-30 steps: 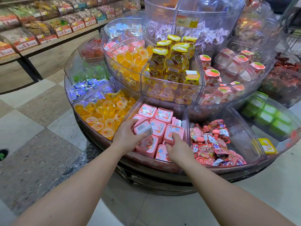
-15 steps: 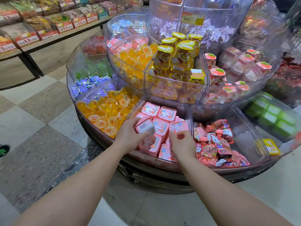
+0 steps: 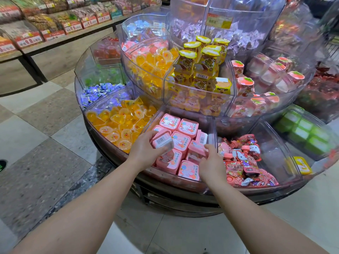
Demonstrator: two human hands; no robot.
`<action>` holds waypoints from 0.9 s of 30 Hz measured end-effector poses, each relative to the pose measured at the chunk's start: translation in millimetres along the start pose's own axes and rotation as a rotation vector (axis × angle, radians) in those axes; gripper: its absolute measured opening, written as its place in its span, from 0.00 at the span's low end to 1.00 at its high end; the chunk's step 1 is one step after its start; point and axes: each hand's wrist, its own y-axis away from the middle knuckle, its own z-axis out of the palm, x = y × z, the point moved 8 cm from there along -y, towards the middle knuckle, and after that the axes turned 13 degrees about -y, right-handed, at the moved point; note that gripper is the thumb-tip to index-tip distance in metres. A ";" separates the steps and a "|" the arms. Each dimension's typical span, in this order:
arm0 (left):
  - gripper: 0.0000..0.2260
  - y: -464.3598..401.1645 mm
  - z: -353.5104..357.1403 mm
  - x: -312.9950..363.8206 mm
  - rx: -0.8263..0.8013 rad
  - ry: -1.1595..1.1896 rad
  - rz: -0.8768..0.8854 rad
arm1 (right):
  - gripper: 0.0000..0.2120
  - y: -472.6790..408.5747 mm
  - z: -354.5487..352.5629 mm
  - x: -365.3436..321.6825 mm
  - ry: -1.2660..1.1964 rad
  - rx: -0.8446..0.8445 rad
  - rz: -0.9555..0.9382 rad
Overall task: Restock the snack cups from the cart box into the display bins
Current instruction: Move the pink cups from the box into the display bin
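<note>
A clear bin [image 3: 212, 125] at the front of the round display holds several pink snack cups [image 3: 188, 126] with cartoon lids. My left hand [image 3: 145, 151] grips one pink cup [image 3: 162, 142] tipped on its side, barcode up, over the bin's left part. My right hand [image 3: 211, 162] holds another pink cup [image 3: 195, 150] on its edge at the bin's right side, near the divider. The cart box is out of view.
Orange jelly cups [image 3: 119, 123] fill the bin to the left, red pouches [image 3: 244, 158] the bin to the right. Yellow cups [image 3: 198, 65] and peach cups [image 3: 260, 83] stand on the tier above. Green packs [image 3: 302, 131] lie far right; shelves [image 3: 45, 33] line the back left.
My right hand lifted a pink cup from flat in the bin and turned it on edge toward the right side. My left hand kept its cup, shifting slightly.
</note>
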 end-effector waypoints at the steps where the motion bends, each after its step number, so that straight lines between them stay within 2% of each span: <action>1: 0.19 0.3 0.1 1.7 0.001 -0.004 0.004 | 0.17 1.9 0.7 -1.2 0.040 0.013 -0.023; 3: 0.19 1.6 0.4 4.9 0.001 -0.014 0.014 | 0.12 6.8 4.1 -1.2 0.093 -0.007 -0.048; 5: 0.20 2.5 1.2 6.2 0.004 -0.030 0.020 | 0.10 12.8 11.6 -1.0 0.097 -0.090 -0.063; 7: 0.22 3.5 1.2 8.4 0.008 -0.041 0.025 | 0.13 15.4 13.5 -2.1 0.034 -0.122 -0.061; 10: 0.18 4.2 1.3 12.0 0.011 -0.046 0.041 | 0.22 11.8 10.3 -1.7 0.011 -0.113 -0.039; 13: 0.18 4.2 3.3 11.6 0.003 -0.066 0.044 | 0.21 13.0 14.5 1.0 0.155 -0.165 -0.044; 18: 0.21 1.9 8.4 11.0 -0.002 -0.081 0.060 | 0.24 15.0 24.1 -0.4 0.196 -0.272 -0.069; 22: 0.20 6.7 9.5 27.0 0.072 -0.212 0.206 | 0.16 13.9 17.2 -7.9 -0.087 -0.203 -0.093; 24: 0.23 16.1 17.7 40.5 0.126 -0.354 0.409 | 0.13 13.9 18.4 -7.5 -0.444 -0.263 0.108; 25: 0.24 21.6 26.0 44.1 0.128 -0.431 0.497 | 0.15 16.7 24.1 -6.8 -0.618 -0.338 0.249; 27: 0.26 27.3 42.7 39.3 0.064 -0.501 0.552 | 0.18 22.3 30.6 -8.6 -0.706 -0.470 0.382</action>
